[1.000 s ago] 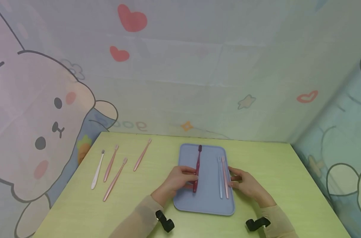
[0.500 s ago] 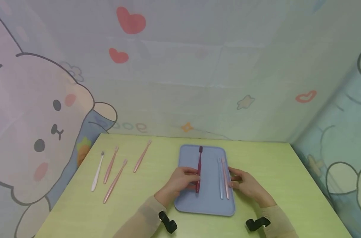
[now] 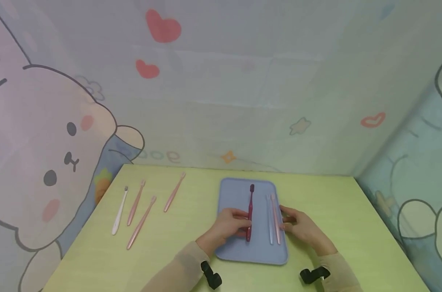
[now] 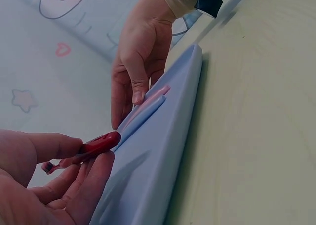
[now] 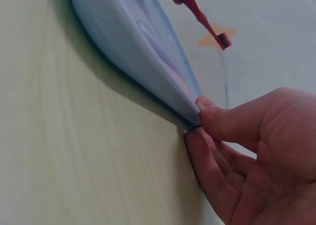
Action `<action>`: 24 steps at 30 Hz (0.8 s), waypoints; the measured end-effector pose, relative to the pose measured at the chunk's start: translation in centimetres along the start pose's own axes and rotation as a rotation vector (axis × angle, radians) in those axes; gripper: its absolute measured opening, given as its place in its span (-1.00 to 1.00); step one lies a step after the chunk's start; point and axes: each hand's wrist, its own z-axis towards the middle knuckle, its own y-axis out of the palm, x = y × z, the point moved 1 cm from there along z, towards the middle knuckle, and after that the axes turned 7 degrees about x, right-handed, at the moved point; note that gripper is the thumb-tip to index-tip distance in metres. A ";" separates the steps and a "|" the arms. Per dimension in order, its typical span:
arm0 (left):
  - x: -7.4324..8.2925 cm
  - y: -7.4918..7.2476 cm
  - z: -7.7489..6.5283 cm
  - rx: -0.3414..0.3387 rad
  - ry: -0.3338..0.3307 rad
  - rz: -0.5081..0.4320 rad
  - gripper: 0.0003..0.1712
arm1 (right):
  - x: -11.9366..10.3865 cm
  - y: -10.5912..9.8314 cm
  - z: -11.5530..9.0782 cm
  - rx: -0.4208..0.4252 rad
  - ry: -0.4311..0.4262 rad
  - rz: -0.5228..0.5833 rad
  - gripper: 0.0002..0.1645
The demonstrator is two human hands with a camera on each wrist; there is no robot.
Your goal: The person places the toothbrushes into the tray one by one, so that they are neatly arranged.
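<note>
Between thumb and fingers, my left hand (image 3: 226,225) pinches a dark red toothbrush (image 3: 250,211) above the blue tray (image 3: 233,190). In the left wrist view the red handle (image 4: 101,143) is clear of the tray, with a shadow below it. On the tray's right side lie a light blue toothbrush (image 3: 270,223) and a pink toothbrush (image 3: 276,221), side by side. My right hand (image 3: 304,229) grips the tray's right edge; the right wrist view shows the thumb (image 5: 217,121) on the rim and fingers beneath it.
On the yellow-green table (image 3: 191,259), a white toothbrush (image 3: 120,213) and several pink toothbrushes, one of them a slanted pink toothbrush (image 3: 140,225), lie to the left. A printed cloth (image 3: 221,89) hangs behind the table.
My left hand has moved a little to the right and nearer with the dark red toothbrush, towards the two toothbrushes on the tray. The right hand has stayed at the tray's edge.
</note>
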 end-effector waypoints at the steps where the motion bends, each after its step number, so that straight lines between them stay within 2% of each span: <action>1: 0.0 0.1 0.0 0.003 -0.004 0.001 -0.63 | 0.0 0.0 0.1 -0.003 -0.005 0.005 -0.16; 4: 0.0 0.4 -0.1 0.005 -0.010 -0.001 -0.62 | -0.1 -0.1 0.3 -0.015 -0.021 0.024 -0.15; 9: -0.3 1.1 -0.2 0.004 -0.005 0.010 -0.64 | 0.2 -0.2 -0.1 -0.005 0.005 0.023 -0.14; 12: -0.5 1.5 -0.3 0.009 -0.020 0.019 -0.65 | 0.6 -0.2 -0.4 0.000 0.033 0.027 -0.14; 17: -0.5 2.1 -0.2 0.034 -0.040 0.041 -0.65 | 0.6 -0.3 -0.3 0.004 0.020 0.049 -0.15; 24: -0.2 2.5 0.3 0.050 -0.034 0.050 -0.63 | 0.4 -0.2 0.1 0.009 0.018 0.013 -0.16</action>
